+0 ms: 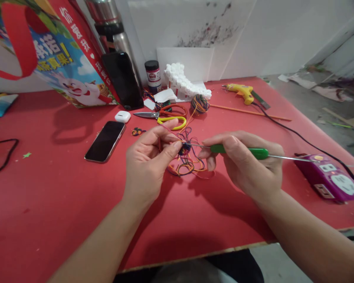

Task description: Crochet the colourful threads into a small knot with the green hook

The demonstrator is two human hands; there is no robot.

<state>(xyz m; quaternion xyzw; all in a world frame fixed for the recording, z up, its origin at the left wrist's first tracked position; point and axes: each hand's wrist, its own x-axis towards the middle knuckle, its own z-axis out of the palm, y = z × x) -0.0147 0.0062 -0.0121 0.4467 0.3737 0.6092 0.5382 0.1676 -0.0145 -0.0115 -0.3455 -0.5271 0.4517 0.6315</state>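
Observation:
Between thumb and fingers my left hand pinches a small dark multicoloured crochet piece, with a strand of yarn running over the forefinger. My right hand is closed around the green handle of a crochet hook. The hook's thin metal shaft reaches left to the crochet piece, its tip hidden there. Loose loops of purple, orange and pink yarn lie on the table just below. Behind the hands sits a multicoloured yarn ball, an orange strand trailing from it.
Scissors lie behind my left hand, near a small crocheted flower. To the left are a phone and a white earbud case. A yellow glue gun rests at the back right; its cord runs toward a purple power box.

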